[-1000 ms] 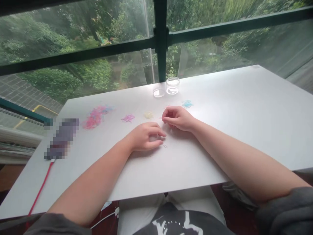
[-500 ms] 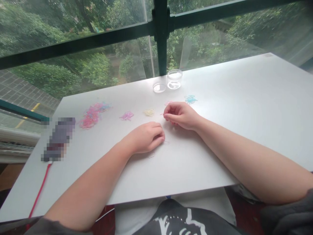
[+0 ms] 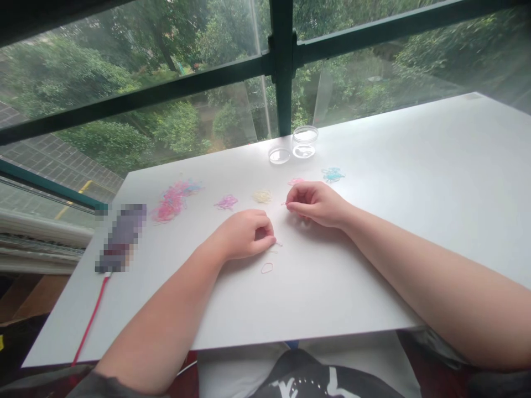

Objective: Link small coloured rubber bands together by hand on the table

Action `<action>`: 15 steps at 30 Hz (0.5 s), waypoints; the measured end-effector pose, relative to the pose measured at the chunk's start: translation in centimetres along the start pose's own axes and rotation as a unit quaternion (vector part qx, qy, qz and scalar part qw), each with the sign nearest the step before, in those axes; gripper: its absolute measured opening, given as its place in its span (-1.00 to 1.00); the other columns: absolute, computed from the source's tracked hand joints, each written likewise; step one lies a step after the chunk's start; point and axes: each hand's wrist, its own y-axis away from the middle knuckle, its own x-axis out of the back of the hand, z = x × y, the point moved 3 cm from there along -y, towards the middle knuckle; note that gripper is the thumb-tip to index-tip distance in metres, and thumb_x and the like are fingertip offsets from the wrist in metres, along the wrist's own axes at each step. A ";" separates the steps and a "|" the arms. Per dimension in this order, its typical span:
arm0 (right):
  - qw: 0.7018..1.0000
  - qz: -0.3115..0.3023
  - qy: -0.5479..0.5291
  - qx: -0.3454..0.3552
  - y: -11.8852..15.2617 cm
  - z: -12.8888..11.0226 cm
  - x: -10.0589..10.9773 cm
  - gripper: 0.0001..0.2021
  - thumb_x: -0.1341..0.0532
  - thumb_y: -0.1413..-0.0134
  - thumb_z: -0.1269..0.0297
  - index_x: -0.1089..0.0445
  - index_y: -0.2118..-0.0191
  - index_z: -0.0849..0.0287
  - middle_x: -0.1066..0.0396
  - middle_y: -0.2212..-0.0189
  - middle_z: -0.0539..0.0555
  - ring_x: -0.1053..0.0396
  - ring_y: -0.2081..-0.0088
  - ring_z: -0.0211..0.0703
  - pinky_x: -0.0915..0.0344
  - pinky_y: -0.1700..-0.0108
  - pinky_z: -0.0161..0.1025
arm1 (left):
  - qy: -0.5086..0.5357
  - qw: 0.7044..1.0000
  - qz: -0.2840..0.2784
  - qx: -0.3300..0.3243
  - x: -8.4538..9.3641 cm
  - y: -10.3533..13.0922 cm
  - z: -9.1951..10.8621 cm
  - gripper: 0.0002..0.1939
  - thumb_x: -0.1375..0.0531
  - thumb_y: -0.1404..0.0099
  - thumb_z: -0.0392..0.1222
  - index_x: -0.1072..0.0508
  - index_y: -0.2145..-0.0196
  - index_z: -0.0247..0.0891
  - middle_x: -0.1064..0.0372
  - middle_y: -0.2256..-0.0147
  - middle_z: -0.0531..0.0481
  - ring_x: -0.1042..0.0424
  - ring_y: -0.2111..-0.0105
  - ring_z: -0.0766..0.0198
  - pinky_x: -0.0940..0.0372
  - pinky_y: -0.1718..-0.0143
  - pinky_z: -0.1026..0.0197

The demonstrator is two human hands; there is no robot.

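My left hand (image 3: 248, 235) rests low over the white table (image 3: 332, 293), thumb and fingertips pinched on a small pink band (image 3: 279, 244). A pink loop (image 3: 267, 268) lies just below it. To the right, my right hand (image 3: 316, 203) is curled with its fingertips closed on a tiny pink band (image 3: 284, 204). Behind the right hand, a light pink pile (image 3: 296, 181) is partly hidden. Small piles of yellow bands (image 3: 263, 196), purple bands (image 3: 226, 202) and blue bands (image 3: 333, 174) lie beyond the hands.
A large mixed pile of pink and blue bands (image 3: 174, 200) lies at the left. Near the window stand a clear round jar (image 3: 305, 142) and a clear lid (image 3: 279, 156). A blurred-out device (image 3: 123, 237) with a red cable (image 3: 90, 320) sits at the far left.
The view has shifted, so the table sits a little further right and lower. My hands are slightly further apart, and the pink loop below my left hand shows more clearly.
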 end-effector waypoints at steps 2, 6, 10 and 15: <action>1.000 -0.008 0.013 0.004 0.0 0.0 -0.1 -0.88 -0.19 0.01 0.28 -0.31 0.41 0.23 -0.26 0.65 -0.06 -0.22 0.64 -0.37 -0.17 0.60 -0.40 | 0.020 1.000 0.003 0.001 0.0 0.0 -0.2 -0.90 -0.15 -0.13 -0.22 -0.43 0.48 -0.25 -0.33 0.49 0.02 -0.27 0.46 0.32 -0.16 0.43 0.29; 0.999 -0.024 0.026 0.009 0.1 0.0 -0.2 -0.91 -0.18 0.02 0.32 -0.33 0.40 0.23 -0.27 0.63 -0.05 -0.22 0.61 -0.37 -0.15 0.57 -0.39 | 0.060 0.998 0.021 0.004 0.2 -0.1 -0.9 -0.84 -0.09 -0.19 -0.23 -0.45 0.46 -0.26 -0.35 0.47 0.00 -0.28 0.47 0.34 -0.18 0.41 0.28; 0.998 -0.026 0.052 0.019 0.3 -0.4 -0.6 -0.95 -0.17 0.04 0.36 -0.35 0.43 0.22 -0.26 0.63 -0.05 -0.21 0.58 -0.36 -0.13 0.54 -0.39 | 0.122 0.989 0.078 0.034 0.0 -0.3 -1.6 -0.80 -0.08 -0.23 -0.18 -0.48 0.31 -0.27 -0.40 0.40 -0.03 -0.31 0.48 0.36 -0.21 0.45 0.31; 0.994 -0.023 0.102 0.029 0.7 -1.1 -1.3 -0.97 -0.18 0.06 0.39 -0.35 0.46 0.19 -0.28 0.61 -0.06 -0.18 0.59 -0.38 -0.10 0.54 -0.39 | 0.154 0.980 0.122 0.028 -0.8 -0.6 -1.0 -0.78 -0.18 -0.16 -0.13 -0.49 0.25 -0.26 -0.46 0.37 -0.05 -0.36 0.51 0.37 -0.25 0.49 0.32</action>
